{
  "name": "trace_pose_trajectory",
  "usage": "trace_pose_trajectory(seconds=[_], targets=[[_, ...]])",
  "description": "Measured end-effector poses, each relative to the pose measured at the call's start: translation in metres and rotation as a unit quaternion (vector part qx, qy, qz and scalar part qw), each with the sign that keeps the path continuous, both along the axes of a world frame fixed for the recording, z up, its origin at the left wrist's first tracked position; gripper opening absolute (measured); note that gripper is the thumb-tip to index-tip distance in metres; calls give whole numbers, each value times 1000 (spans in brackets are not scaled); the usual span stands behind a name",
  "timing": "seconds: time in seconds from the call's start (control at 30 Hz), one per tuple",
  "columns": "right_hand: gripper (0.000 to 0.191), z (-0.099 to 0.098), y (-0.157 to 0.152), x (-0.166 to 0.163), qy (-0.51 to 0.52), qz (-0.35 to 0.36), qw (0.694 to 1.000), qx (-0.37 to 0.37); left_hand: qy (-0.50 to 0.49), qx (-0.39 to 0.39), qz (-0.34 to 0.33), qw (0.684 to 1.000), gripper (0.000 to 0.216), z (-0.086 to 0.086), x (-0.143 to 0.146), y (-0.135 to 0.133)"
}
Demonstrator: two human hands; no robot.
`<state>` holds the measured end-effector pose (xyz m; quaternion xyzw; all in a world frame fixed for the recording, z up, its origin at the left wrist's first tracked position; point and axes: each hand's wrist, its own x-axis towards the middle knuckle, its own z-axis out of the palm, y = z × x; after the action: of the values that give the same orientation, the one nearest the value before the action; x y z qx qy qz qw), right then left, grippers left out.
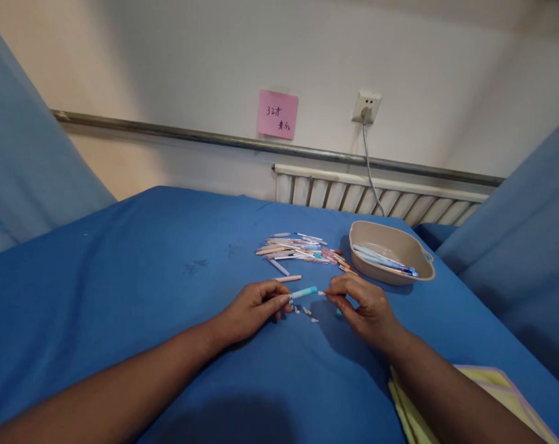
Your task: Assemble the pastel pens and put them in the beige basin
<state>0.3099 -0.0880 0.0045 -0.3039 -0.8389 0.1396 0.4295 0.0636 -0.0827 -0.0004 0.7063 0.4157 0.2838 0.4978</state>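
My left hand pinches the near end of a light-blue pen barrel with a teal tip, pointing right. In my right hand, thumb and fingertips close on a small whitish piece, just off the barrel's teal end; the rest of it is hidden by the fingers. Below the barrel, several small white bits lie on the blue cloth. A little teal piece shows beside my right fingers. Behind my left fingertips lies a peach-coloured pen.
Beyond my hands is a pile of pens. A beige basin at right holds several blue pens. A yellow cloth lies under my right forearm. Blue curtains flank the bed; a radiator stands behind.
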Motion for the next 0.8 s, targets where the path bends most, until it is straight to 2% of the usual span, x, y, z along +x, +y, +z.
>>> trace_pose_trajectory(seconds=[0.2, 0.4, 0.8], targets=[[14, 0, 0, -1, 8, -24, 1000, 0, 4, 4, -8, 1000, 25, 0, -1, 0], [11, -3, 3, -1, -6, -15, 1000, -13, 40, 26, -15, 999, 27, 0, -1, 0], [9, -5, 4, -1, 14, -24, 996, -90, 46, 38, -28, 998, 25, 4, -2, -2]])
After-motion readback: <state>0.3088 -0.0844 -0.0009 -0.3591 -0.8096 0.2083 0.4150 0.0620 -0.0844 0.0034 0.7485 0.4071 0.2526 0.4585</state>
